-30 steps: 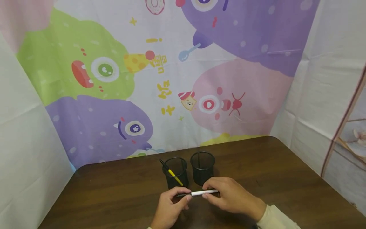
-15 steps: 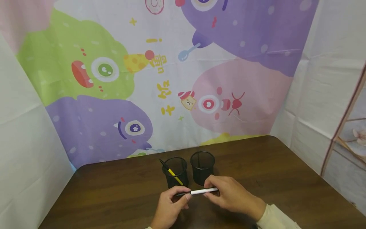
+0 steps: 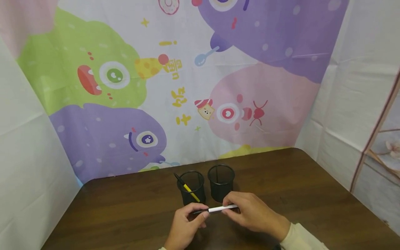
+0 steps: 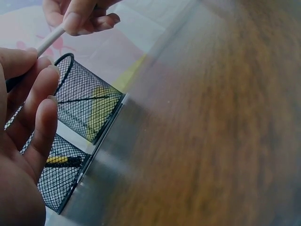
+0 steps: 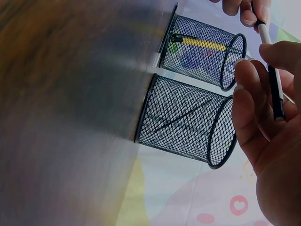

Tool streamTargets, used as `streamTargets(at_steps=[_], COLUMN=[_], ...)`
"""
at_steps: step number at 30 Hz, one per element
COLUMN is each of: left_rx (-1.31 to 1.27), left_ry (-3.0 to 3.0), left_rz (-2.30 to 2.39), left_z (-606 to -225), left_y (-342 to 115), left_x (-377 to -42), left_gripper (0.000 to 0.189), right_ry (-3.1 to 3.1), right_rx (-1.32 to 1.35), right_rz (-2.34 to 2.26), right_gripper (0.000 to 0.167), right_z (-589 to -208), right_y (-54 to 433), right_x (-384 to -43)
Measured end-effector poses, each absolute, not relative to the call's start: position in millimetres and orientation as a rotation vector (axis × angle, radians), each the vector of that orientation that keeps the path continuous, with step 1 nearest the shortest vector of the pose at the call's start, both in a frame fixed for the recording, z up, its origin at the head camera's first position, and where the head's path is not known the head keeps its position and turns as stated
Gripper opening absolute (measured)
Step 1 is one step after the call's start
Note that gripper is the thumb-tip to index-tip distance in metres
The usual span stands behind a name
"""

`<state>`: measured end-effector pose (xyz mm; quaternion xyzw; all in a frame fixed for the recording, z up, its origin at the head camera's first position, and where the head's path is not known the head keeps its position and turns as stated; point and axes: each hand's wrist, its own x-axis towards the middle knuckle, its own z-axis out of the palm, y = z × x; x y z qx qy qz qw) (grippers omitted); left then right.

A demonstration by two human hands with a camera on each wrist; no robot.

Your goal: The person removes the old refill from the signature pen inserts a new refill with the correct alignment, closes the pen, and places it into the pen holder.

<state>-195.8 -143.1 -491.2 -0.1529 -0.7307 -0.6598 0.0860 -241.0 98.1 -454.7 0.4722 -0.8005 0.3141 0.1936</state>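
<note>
A slim white marker [image 3: 215, 209] with black ends lies level between both hands, above the table. My left hand [image 3: 184, 224] pinches its black left end between thumb and fingers. The right hand [image 3: 254, 212] pinches the white barrel near the other end, whose black tip shows under the thumb in the right wrist view. Just beyond the hands stand two black mesh pen holders. In the left pen holder [image 3: 198, 198] leans a yellow marker [image 3: 188, 189] with black ends, one sticking out above the rim. Nothing shows inside the right pen holder [image 3: 218, 191].
The brown wooden table [image 3: 125, 208] reaches back to a cloth backdrop [image 3: 187, 146] printed with cartoon monsters. Pale cloth walls, a left one [image 3: 22, 156] and a right one [image 3: 337, 114], flank the table.
The right hand has risen very slightly, tilting the white marker's right end up a little. The left hand keeps its pinch, and both pen holders stay put.
</note>
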Motion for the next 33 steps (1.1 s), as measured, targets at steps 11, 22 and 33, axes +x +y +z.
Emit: streamTargets(at_steps=[11,22,33], left_rx=[-0.450,-0.472,-0.465], left_ry=[-2.173,-2.148,-2.149], left_rz=[-1.978,-1.959,-1.958], left_z=[-493.1,-489.3,-490.2], left_y=[-142.5,-143.1,-142.9], left_x=[-195.6,-195.5,-195.6], left_gripper=[0.022,0.021,0.022], right_ry=[-2.272,-2.258,-2.292], right_rx=[1.315,1.338,1.327], right_rz=[0.849,0.845,0.837], right_gripper=[0.015,0.012,0.008], right_z=[-455.6,-454.4,-454.2], right_y=[99.0,97.6,98.0], right_x=[-241.0,-242.3,-241.3])
